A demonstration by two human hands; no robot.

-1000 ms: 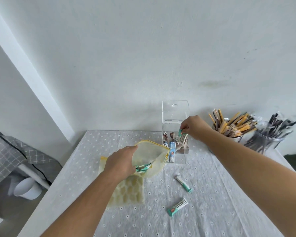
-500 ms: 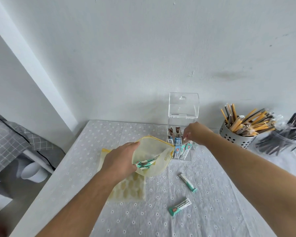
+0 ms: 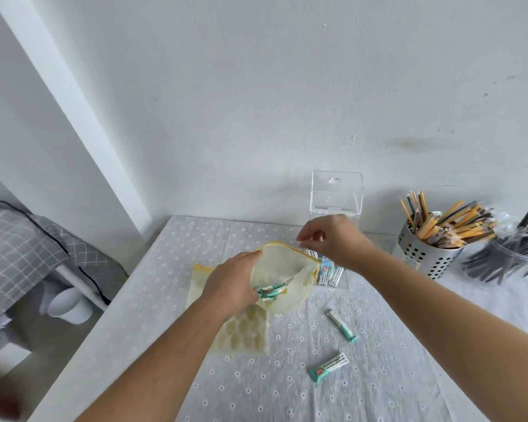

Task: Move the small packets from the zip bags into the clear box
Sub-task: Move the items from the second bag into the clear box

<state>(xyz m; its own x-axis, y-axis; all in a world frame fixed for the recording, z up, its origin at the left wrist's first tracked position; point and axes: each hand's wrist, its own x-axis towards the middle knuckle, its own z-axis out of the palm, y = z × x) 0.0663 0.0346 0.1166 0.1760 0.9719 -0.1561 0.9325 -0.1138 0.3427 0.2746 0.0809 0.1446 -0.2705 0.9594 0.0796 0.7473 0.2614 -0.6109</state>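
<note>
Packets (image 3: 269,291) in teal and white lie at the bottom of the yellow zip bag (image 3: 282,277), which is held up off the table (image 3: 165,269) with its mouth spread wide; more packets (image 3: 329,271) stand in the clear box (image 3: 337,193) at the bag's 2 o'clock, and two loose packets (image 3: 342,326) (image 3: 328,367) lie on the cloth at its 5 o'clock. Risk: if the bag tilts or its mouth sags, the packets could slide out onto the table, and a hurried reach could knock the box, which stands close behind the bag rim. The left hand (image 3: 230,283) is clamped on the bag's near edge, pinching it. The right hand (image 3: 333,239) hovers above the bag mouth at 1 o'clock, fingers (image 3: 305,234) loosely curled and slightly apart, apparently holding nothing. A second, flat zip bag (image 3: 241,333) lies beneath the left wrist.
</note>
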